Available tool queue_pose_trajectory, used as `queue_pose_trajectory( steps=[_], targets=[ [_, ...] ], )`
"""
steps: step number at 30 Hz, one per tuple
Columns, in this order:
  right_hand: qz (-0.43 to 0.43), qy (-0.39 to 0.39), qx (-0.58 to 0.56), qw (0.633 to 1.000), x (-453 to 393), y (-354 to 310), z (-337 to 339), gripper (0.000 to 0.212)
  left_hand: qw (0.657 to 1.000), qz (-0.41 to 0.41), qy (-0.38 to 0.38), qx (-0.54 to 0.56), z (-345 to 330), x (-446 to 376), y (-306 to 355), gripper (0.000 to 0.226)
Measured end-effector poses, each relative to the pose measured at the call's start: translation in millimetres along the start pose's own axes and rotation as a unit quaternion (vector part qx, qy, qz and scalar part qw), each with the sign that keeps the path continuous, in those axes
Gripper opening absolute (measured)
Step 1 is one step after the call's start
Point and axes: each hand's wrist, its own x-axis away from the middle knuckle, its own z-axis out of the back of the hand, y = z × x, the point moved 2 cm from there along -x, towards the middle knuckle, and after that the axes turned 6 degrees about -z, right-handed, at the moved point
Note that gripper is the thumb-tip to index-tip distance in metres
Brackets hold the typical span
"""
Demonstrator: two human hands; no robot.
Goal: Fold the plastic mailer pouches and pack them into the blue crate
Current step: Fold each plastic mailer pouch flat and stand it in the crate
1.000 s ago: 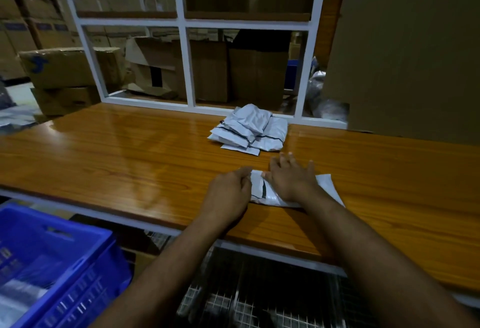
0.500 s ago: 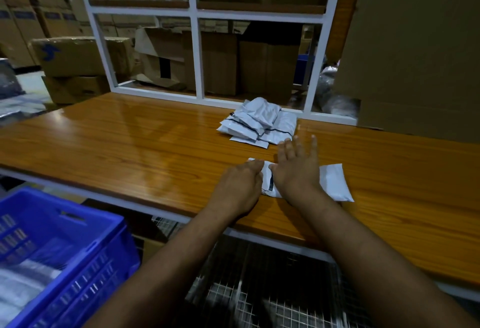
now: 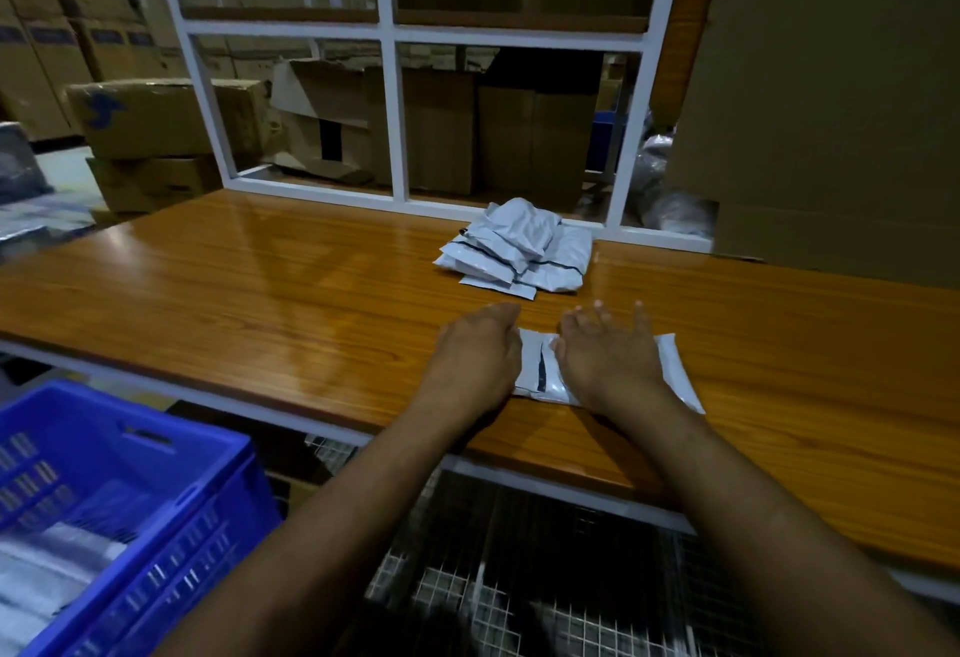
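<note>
A white plastic mailer pouch (image 3: pixel 540 368) lies flat near the front edge of the wooden table (image 3: pixel 260 292). My right hand (image 3: pixel 608 355) rests on it with straight, spread fingers. My left hand (image 3: pixel 480 352) sits at the pouch's left end, fingers curled down; what they hold is hidden. Farther back lies a pile of several white pouches (image 3: pixel 519 251). The blue crate (image 3: pixel 119 516) stands at lower left below the table, with pale pouches inside.
A white metal frame (image 3: pixel 389 115) rises along the table's back edge, with cardboard boxes (image 3: pixel 156 121) behind it. A large cardboard sheet (image 3: pixel 831 100) stands at the back right. A wire mesh shelf (image 3: pixel 519 594) lies under the table in front of me.
My right hand has slid rightward along the pouch with its fingers straightening out. The left hand stays at the pouch's left end. The camera view shifted slightly.
</note>
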Motion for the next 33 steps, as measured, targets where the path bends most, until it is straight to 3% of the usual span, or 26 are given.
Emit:
queue_pose_trajectory(
  steps=[2,4,7,10,14,17,20,24,29,31,33],
  targets=[
    [-0.016,-0.002,-0.008,1.0,1.9,3.0,-1.4,0.061,0.999,0.007,-0.038,-0.016,-5.7,-7.1,6.8,0.044],
    [0.001,-0.014,-0.085,0.996,5.0,10.5,-4.1,0.061,0.993,0.007,-0.095,-0.062,-18.1,-6.6,9.7,0.046],
    [0.032,-0.05,-0.18,0.982,10.5,30.2,5.1,0.061,0.986,-0.008,-0.118,-0.119,-32.2,-1.2,3.1,0.053],
    [0.029,-0.079,-0.149,0.985,15.5,51.3,6.8,0.059,0.978,-0.015,-0.151,-0.146,-30.6,-4.8,-0.3,0.055],
    [0.005,-0.053,-0.128,0.99,19.3,54.3,-5.2,0.061,0.971,-0.014,-0.187,-0.15,-22.9,-5.8,3.6,0.056],
    [-0.01,-0.037,-0.115,0.993,17.3,50.3,-8.1,0.062,0.971,-0.032,-0.167,-0.166,-16.0,-14.7,14.2,0.056],
    [-0.004,-0.041,-0.149,0.988,19.5,51.9,-8.5,0.061,0.98,-0.06,-0.155,-0.112,-18.5,-15.9,27.5,0.05],
    [0.01,-0.086,-0.235,0.968,23.6,70.2,2.9,0.055,0.979,-0.085,-0.134,-0.128,-36.4,-7.4,21.1,0.051],
    [0.016,-0.087,-0.195,0.977,33.2,76.5,1.6,0.055,0.978,-0.074,-0.151,-0.126,-38.6,-11.9,16.4,0.054],
    [-0.002,-0.077,-0.168,0.983,32.5,75.3,-6.8,0.059,0.981,-0.061,-0.171,-0.073,-37.0,-12.1,14.8,0.055],
    [-0.019,-0.074,-0.12,0.99,24.6,76.0,-12.6,0.061,0.979,-0.023,-0.193,0.059,-32.5,-11.4,14.0,0.053]
  ],
)
